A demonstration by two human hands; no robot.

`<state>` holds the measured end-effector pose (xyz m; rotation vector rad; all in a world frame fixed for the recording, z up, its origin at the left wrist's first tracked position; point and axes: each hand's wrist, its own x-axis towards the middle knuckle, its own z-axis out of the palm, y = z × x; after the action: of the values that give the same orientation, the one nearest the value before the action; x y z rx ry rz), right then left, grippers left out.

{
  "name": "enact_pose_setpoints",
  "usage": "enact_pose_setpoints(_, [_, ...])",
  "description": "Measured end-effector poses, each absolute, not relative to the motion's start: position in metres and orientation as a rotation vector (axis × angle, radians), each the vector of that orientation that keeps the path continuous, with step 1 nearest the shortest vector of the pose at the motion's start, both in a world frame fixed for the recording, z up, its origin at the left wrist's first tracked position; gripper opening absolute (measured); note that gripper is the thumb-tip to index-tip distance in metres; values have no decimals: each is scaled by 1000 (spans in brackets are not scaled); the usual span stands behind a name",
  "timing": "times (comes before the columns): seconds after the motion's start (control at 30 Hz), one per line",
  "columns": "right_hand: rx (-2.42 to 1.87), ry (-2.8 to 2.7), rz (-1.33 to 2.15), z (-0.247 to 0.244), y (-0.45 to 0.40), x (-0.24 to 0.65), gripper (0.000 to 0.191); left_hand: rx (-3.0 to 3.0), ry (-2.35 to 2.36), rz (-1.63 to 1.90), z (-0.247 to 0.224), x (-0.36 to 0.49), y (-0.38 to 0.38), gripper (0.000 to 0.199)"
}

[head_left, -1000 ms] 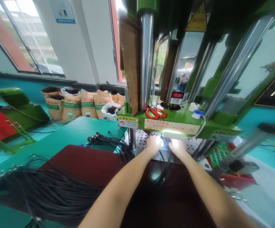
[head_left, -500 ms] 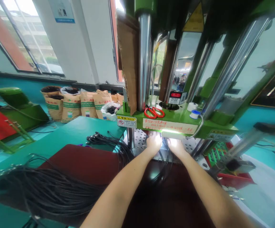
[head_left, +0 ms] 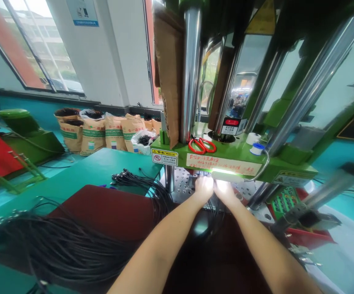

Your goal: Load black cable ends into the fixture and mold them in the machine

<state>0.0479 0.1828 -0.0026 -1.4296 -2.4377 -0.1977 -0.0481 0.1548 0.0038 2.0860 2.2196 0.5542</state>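
Note:
Beneath the green press head, my left hand (head_left: 205, 187) and my right hand (head_left: 223, 189) are side by side, almost touching. Bright light washes out both hands. Their fingers look curled, and the tips are hidden on the far side. Black cables (head_left: 214, 210) come out below the hands and hang toward me over the dark red-brown board. Around them is the perforated metal plate (head_left: 180, 183) of the press. Part of a metal block shows just beyond my left hand. What the fingers grip cannot be made out.
Red-handled scissors (head_left: 201, 145) and tape rolls (head_left: 257, 148) lie on the green press ledge (head_left: 283, 169). A lit lamp (head_left: 227, 175) hangs just above the hands. A large black cable bundle (head_left: 72, 245) lies at left, a smaller bundle (head_left: 140, 181) behind it. A red bin (head_left: 313, 237) stands right.
Both hands have drawn closer together, the right one moving toward the left. The gap between them, where cables showed, has nearly closed. The view has shifted slightly.

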Motion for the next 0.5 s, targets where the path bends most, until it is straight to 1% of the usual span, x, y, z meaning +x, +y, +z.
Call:
enact_pose_setpoints(0.13, [-1389,-2447,-248,-4,181,52,29,2158,2227,601,7,-52,153,34])
enact_pose_setpoints(0.23, [-1316,-2498,-275,-3,180,62,35,2355,2086,623,9,-65,149,34])
enact_pose_setpoints(0.37, [-1209,-2604,-240,-1,180,75,34,2578,1846,601,4,-85,146,39])
enact_pose_setpoints(0.5, [-1181,-2672,-179,0,183,80,36,2597,1812,630,-5,-90,151,42])
